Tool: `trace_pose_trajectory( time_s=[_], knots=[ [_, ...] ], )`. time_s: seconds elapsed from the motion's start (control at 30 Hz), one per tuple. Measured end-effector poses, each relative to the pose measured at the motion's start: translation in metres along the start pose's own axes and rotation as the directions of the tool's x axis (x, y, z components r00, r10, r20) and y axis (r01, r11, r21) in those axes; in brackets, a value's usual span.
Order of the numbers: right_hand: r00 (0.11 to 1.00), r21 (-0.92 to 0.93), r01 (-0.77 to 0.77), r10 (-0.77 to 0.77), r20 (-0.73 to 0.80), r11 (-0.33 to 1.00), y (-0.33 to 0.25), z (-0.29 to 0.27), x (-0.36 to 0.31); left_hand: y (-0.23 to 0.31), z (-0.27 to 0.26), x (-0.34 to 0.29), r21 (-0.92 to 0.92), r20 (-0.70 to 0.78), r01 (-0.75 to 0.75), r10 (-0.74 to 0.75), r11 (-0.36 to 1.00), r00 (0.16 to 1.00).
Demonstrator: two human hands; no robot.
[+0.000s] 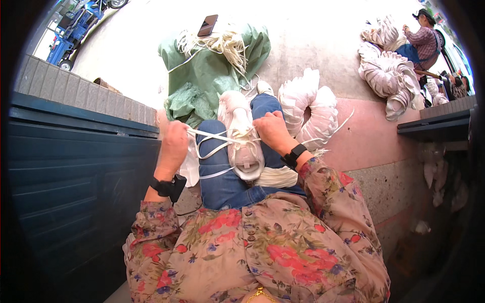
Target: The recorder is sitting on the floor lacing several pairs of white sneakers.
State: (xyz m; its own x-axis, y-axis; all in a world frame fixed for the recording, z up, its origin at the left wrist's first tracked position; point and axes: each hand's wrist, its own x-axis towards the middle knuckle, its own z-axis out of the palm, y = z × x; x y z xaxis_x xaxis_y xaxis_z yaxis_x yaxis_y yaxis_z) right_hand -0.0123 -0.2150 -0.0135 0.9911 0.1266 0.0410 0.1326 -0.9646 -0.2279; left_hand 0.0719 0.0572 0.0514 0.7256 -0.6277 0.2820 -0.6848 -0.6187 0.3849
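A white shoe lies lengthwise across my lap, between my jeans-covered thighs. White shoelaces run out from its upper. My left hand, left of the shoe, is closed on a lace end drawn taut to the side. On the other side, my right hand is closed close against the shoe's edge, its fingertips pinching lace there. A loop of lace hangs over my left thigh. A bundle of cream laces lies between my legs, under the shoe.
Ahead, a green sack carries a heap of loose laces and a phone. Ring-shaped stacks of white shoe parts lie to the right. Another person sits far right beside similar stacks. A dark blue door borders my left.
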Motion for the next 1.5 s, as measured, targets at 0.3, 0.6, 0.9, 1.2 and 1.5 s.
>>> trace_pose_trajectory(
  time_s=[0.3,0.6,0.9,1.2,1.5],
  knots=[
    [0.882,0.379,-0.408,0.466,-0.069,0.831,-0.006,0.003,0.000,0.039,0.004,0.006,-0.970,0.243,0.217,-0.418,-0.110,0.875],
    [0.942,0.518,-0.285,0.335,-0.003,0.807,-0.025,0.006,-0.021,-0.097,-0.113,-0.063,-0.956,-0.142,0.136,-0.812,0.262,0.567],
    [0.937,0.677,-0.338,0.303,0.174,0.654,-0.025,-0.005,-0.036,-0.122,-0.109,-0.068,-0.923,-0.139,0.275,-0.900,0.268,0.413],
    [0.947,0.630,-0.312,0.288,0.144,0.711,-0.030,0.003,-0.047,-0.033,-0.006,0.015,-0.485,0.302,0.596,-0.517,0.640,0.801],
    [0.927,0.535,-0.369,0.255,0.277,0.760,-0.031,-0.009,-0.054,0.035,0.058,0.040,0.162,0.489,0.084,-0.154,0.983,0.859]
  ],
)
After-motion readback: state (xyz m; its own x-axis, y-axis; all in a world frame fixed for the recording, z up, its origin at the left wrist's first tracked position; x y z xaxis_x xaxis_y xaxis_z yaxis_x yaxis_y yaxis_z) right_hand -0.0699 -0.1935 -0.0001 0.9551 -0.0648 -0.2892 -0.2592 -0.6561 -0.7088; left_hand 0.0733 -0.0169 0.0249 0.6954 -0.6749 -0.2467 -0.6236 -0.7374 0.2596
